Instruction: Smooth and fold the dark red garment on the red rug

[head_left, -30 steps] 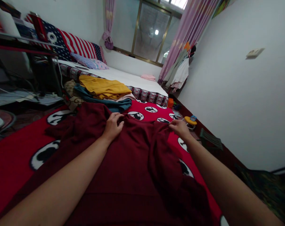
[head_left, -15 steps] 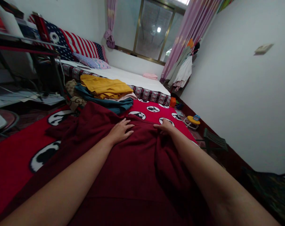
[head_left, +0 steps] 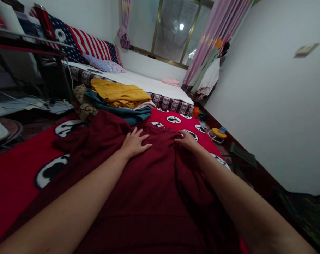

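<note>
We rest our open left hand [head_left: 134,144], fingers splayed, on a dark maroon fabric garment [head_left: 146,192] spread over a bright red blanket [head_left: 19,167] patterned with black-and-white ovals, while our right hand [head_left: 187,141] pinches a fold near the garment's far edge. Just beyond, a mustard-yellow folded cloth [head_left: 122,92] lies stacked above a teal-blue folded cloth [head_left: 137,115].

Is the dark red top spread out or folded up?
Mostly spread out: the dark red top lies wide across the red blanket, wrinkled.
</note>
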Tool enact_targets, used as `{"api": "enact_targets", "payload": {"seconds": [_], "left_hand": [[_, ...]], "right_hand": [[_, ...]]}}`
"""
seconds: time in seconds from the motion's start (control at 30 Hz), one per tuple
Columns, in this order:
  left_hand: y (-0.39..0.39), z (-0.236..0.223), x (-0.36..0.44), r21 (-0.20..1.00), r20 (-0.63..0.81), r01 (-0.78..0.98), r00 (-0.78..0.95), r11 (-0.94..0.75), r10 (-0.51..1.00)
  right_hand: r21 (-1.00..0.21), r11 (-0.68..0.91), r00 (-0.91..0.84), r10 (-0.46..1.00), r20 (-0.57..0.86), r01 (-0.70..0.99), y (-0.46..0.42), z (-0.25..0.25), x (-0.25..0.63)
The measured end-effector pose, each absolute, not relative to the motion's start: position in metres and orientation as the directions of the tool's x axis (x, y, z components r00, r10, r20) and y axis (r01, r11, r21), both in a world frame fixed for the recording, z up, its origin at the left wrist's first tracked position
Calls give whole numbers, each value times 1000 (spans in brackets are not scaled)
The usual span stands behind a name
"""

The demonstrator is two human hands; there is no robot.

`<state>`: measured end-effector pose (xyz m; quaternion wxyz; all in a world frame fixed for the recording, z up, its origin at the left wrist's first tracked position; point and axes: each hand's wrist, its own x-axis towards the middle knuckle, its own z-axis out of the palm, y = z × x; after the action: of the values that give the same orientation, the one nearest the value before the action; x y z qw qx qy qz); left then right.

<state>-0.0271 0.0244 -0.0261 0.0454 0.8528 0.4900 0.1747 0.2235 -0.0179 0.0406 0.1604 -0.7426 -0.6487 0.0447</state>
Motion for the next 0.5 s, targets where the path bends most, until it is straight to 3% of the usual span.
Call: {"api": "enact_targets", "payload": {"seconds": [0.07, 0.17, 0.23, 0.4, 0.5], "left_hand": [[27, -30, -27, 237, 239, 824, 463, -514, 853], [29, -33, -26, 254, 240, 816, 466, -519, 852], [30, -34, -26, 267, 247, 809, 468, -523, 849], [28, -33, -26, 271, 265, 803, 468, -531, 843], [27, -32, -26, 260, 246, 811, 469, -524, 848]], "right_hand": [[-197, -94, 117, 987, 107, 976, -44, 58, 222], [80, -158, 157, 987, 18, 984, -95, 81, 218], [175, -132, 144, 988, -57, 976, -131, 84, 213], [156, 13, 12, 987, -157, 988, -178, 69, 214], [43, -117, 118, 993, -21, 992, -167, 78, 247]]}}
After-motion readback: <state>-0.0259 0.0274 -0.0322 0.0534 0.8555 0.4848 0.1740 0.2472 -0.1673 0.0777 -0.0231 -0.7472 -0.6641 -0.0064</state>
